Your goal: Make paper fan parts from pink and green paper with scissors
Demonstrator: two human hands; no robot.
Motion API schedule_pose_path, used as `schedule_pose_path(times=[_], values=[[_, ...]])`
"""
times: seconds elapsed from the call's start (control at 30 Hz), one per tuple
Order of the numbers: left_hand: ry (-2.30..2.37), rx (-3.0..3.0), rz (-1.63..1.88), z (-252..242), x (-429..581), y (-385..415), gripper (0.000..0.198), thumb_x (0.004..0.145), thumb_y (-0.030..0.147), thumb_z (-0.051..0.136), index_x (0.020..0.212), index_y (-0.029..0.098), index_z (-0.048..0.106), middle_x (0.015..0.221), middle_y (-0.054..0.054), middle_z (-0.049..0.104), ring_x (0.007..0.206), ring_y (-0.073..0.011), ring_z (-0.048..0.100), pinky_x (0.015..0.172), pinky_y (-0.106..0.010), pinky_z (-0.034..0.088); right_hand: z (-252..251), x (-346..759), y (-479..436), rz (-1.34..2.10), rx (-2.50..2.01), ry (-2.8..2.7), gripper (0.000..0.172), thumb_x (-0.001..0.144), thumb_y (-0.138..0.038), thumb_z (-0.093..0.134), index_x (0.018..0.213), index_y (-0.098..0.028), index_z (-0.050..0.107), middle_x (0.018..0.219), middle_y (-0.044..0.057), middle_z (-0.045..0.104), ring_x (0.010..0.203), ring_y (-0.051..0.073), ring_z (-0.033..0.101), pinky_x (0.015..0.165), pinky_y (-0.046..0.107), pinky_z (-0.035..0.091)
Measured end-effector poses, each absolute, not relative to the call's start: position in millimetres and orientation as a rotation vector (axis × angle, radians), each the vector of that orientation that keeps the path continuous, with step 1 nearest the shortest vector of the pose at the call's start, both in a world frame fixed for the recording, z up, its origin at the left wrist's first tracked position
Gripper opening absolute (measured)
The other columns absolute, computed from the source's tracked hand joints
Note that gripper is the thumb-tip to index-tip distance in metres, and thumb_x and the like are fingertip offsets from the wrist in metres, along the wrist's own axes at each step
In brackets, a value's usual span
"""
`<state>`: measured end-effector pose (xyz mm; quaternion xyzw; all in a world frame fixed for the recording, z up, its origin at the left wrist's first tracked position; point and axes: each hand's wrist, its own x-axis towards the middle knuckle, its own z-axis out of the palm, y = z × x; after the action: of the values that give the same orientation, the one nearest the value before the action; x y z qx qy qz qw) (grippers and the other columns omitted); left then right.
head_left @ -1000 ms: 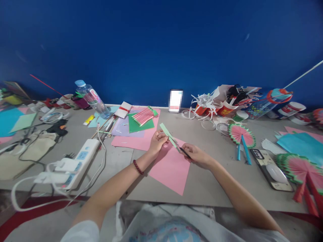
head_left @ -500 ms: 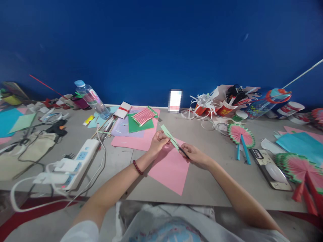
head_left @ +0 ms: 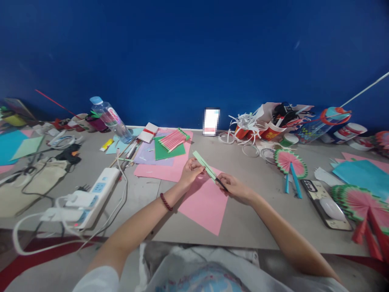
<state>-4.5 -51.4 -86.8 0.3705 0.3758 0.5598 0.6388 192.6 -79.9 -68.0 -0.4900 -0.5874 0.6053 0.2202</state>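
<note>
Above a pink sheet of paper [head_left: 203, 211], my left hand [head_left: 192, 172] pinches a narrow pale green paper strip [head_left: 199, 157] near its middle. My right hand [head_left: 233, 186] is closed on dark-handled scissors [head_left: 221, 184], whose thin blades run along the strip toward my left fingertips. The strip slants, with its upper end pointing away to the left. My right fingers partly cover the scissors' handles and the near end of the strip. Behind my left hand, pleated pink-and-green paper [head_left: 173, 140] lies on a green sheet [head_left: 169, 153].
At left are a white power strip [head_left: 99, 194] with cables and a leaning water bottle [head_left: 111, 119]. Cups [head_left: 271, 132] of tools and paper scraps stand at back right. Watermelon-patterned paper fans [head_left: 291, 163] and a phone [head_left: 313, 198] lie at right. A blurred phone screen [head_left: 210, 121] leans on the wall.
Almost nothing differs. My hands, the green strip and the scissors stay in nearly the same place.
</note>
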Motion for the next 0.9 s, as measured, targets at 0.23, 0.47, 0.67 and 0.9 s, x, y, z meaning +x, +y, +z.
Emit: schedule_pose_path(times=[0.23, 0.47, 0.67, 0.9], values=[[0.878, 0.858, 1.281, -85.4, -4.8, -50.9, 0.047, 0.06, 0.03, 0.083, 0.09, 0.019, 0.048, 0.059, 0.008, 0.057, 0.06, -0.0122, 0.062, 0.063, -0.027, 0.049, -69.8, 193.0, -80.1, 1.666, -1.349, -1.62, 0.036, 0.079, -0.055, 0.061, 0.077, -0.021, 0.05, 0.054, -0.007, 0.045, 0.045, 0.007, 0.039, 0.042, 0.02, 0.029], [0.856, 0.883, 1.284, -88.1, -5.0, -49.7, 0.045, 0.062, 0.03, 0.082, 0.09, 0.019, 0.048, 0.061, 0.008, 0.058, 0.059, -0.0109, 0.061, 0.062, -0.026, 0.049, -71.2, 193.4, -80.3, 1.652, -1.339, -1.622, 0.038, 0.077, -0.057, 0.061, 0.076, -0.021, 0.051, 0.055, -0.006, 0.045, 0.047, 0.008, 0.038, 0.044, 0.021, 0.029], [0.844, 0.884, 1.287, -86.8, -4.8, -50.3, 0.043, 0.062, 0.029, 0.081, 0.088, 0.019, 0.048, 0.059, 0.009, 0.056, 0.058, -0.0105, 0.06, 0.062, -0.026, 0.049, -74.2, 195.1, -79.0, 1.66, -1.343, -1.625, 0.037, 0.077, -0.057, 0.061, 0.078, -0.021, 0.051, 0.056, -0.006, 0.044, 0.047, 0.007, 0.037, 0.044, 0.021, 0.028], [0.856, 0.867, 1.283, -84.9, -4.6, -50.7, 0.044, 0.06, 0.03, 0.083, 0.085, 0.02, 0.048, 0.057, 0.009, 0.054, 0.058, -0.0112, 0.06, 0.061, -0.025, 0.049, -73.9, 195.9, -78.4, 1.673, -1.347, -1.619, 0.035, 0.079, -0.055, 0.06, 0.079, -0.021, 0.051, 0.057, -0.006, 0.043, 0.047, 0.007, 0.035, 0.043, 0.021, 0.026]])
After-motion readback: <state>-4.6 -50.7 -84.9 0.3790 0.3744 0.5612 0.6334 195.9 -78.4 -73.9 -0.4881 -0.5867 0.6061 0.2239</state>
